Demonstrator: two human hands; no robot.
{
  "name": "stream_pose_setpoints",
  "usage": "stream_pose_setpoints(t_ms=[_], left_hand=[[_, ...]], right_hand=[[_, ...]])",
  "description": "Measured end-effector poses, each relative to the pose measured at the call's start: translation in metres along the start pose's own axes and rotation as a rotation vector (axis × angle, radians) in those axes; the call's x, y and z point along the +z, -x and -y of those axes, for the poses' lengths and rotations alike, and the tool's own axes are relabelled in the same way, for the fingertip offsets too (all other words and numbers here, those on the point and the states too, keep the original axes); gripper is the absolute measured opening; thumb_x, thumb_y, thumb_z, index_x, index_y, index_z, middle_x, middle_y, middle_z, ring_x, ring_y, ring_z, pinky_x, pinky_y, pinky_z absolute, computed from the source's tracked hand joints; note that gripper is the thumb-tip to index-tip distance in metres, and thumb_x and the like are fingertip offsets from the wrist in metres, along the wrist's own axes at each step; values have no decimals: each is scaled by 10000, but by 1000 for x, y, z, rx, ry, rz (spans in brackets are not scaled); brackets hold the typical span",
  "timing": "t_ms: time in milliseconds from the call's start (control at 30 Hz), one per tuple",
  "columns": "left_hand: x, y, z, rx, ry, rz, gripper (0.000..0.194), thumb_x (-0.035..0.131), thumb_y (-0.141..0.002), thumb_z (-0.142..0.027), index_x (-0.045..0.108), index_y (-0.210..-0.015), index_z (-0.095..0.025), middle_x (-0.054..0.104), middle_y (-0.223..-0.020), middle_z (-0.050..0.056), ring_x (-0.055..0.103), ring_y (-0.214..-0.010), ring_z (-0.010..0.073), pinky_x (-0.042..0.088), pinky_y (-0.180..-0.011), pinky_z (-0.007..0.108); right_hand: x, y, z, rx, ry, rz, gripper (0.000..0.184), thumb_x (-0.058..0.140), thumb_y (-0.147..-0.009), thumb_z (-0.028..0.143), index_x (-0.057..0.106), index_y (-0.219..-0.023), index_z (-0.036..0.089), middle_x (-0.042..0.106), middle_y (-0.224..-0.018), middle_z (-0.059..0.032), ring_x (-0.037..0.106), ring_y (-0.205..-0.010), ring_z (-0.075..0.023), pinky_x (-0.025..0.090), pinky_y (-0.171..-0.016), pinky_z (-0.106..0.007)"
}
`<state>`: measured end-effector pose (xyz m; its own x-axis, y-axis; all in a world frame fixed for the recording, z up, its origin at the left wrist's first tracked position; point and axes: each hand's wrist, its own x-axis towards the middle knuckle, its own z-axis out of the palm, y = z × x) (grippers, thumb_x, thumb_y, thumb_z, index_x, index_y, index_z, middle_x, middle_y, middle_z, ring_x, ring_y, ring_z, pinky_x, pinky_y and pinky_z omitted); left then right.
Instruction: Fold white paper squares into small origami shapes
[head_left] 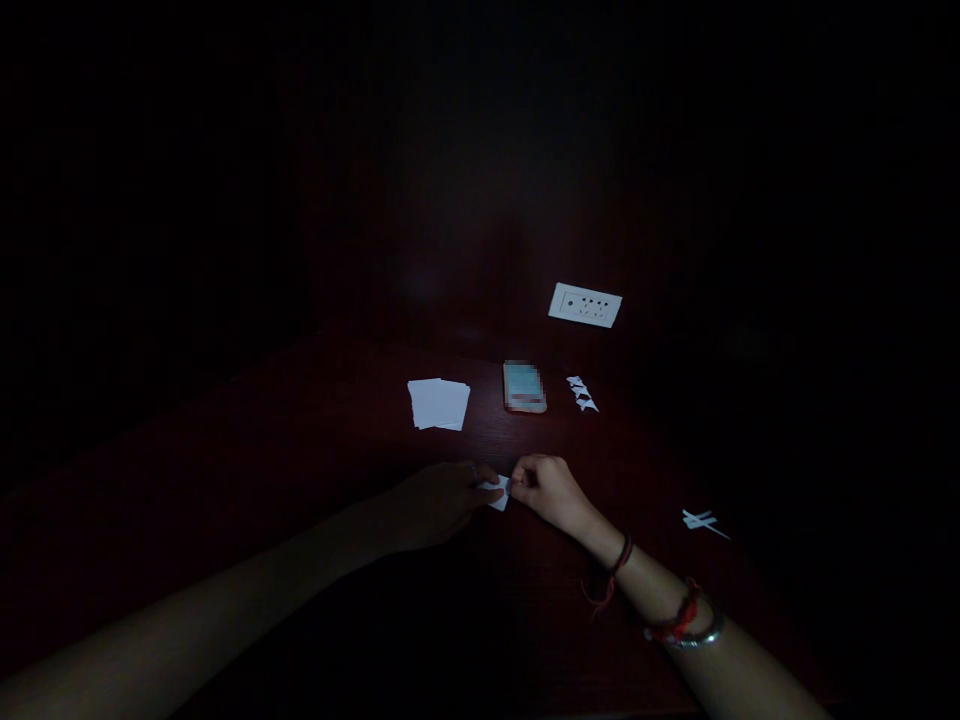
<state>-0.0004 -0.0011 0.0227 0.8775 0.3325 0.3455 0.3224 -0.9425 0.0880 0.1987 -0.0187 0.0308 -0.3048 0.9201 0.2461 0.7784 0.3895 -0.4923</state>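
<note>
Between my hands is a small white piece of paper [498,499], low over the dark red table. My left hand [450,500] pinches its left side with thumb and fingers. At its right edge, the curled fingers of my right hand [550,489] close on the paper; their exact hold is too dim to make out. Beyond my left hand lies a loose stack of white paper sheets [439,404]. Several folded white paper pieces [581,393] sit in a short row past my right hand.
A phone [524,387] with a blurred screen lies behind the hands. Thin paper strips [703,522] lie crossed at the right. A white socket panel [585,305] is on the wall at the back. Deep shadow hides the surroundings.
</note>
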Motion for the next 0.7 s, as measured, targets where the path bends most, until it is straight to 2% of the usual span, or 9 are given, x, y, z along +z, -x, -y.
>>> stream_pose_setpoints(t_ms=[333,700], left_hand=[[-11,-2,-4,-5,-34,90,424,414,-757,-81,429,-1164,-199,463,-1177,44,422,-1059,181,349,-888,310],[-6,-2,3,-22,40,54,435,406,-726,-46,461,-1124,-212,479,-1151,24,425,-1051,157,346,-886,284]], right_hand=[[1,1,0,30,33,-17,50,525,-664,167,569,-641,158,575,-633,-2,506,-571,-90,355,-547,-172],[1,0,2,27,51,-29,42,531,-662,153,569,-646,163,575,-637,2,504,-574,-88,352,-547,-173]])
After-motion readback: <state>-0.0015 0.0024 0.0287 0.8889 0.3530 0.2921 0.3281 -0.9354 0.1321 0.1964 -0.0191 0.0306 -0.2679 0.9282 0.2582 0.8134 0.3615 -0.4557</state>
